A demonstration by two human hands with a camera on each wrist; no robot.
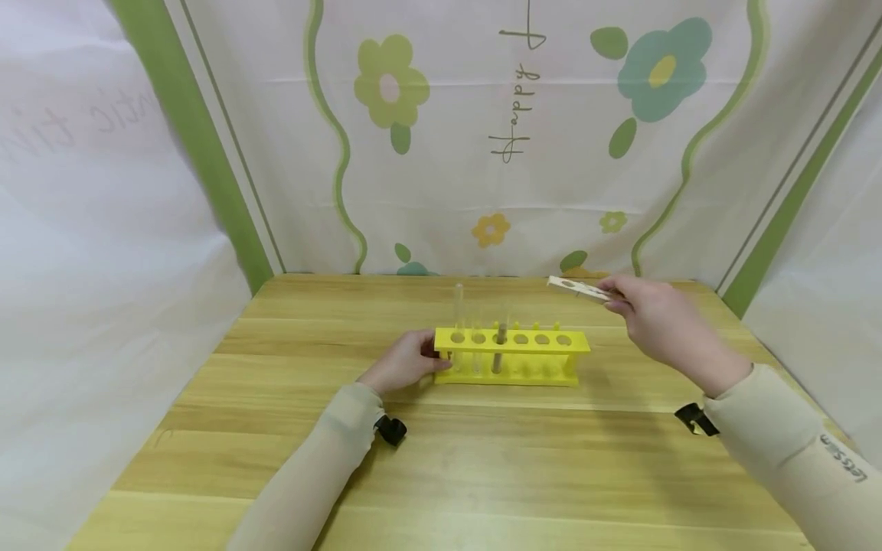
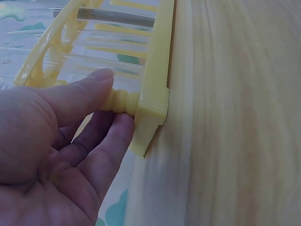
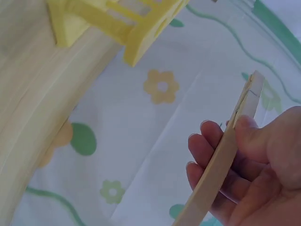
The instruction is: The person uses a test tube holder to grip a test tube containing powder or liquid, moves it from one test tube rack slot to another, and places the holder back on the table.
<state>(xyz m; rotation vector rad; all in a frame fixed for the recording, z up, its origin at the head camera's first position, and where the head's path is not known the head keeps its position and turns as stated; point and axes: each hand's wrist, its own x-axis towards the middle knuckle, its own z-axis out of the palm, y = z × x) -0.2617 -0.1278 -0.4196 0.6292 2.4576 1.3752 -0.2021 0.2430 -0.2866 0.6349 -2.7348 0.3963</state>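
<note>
A yellow test tube rack [image 1: 513, 342] stands on the table, holding three glass test tubes at its left end. The leftmost tube [image 1: 458, 306] and the one beside it look clear, while the third tube [image 1: 499, 348] has dark grey matter inside. My left hand [image 1: 406, 360] grips the rack's left end post [image 2: 123, 101] between thumb and fingers. Raised to the right of the rack, my right hand [image 1: 651, 317] pinches a wooden test tube clamp [image 3: 230, 136], whose far end points left in the head view. No tube is in the clamp.
The wooden table [image 1: 441, 474] runs up to a white cloth backdrop [image 1: 441, 176] printed with flowers. Cloth also hangs at both sides. Three holes on the rack's right hold no tubes. Each wrist has a black strap piece [image 1: 391, 430] on it.
</note>
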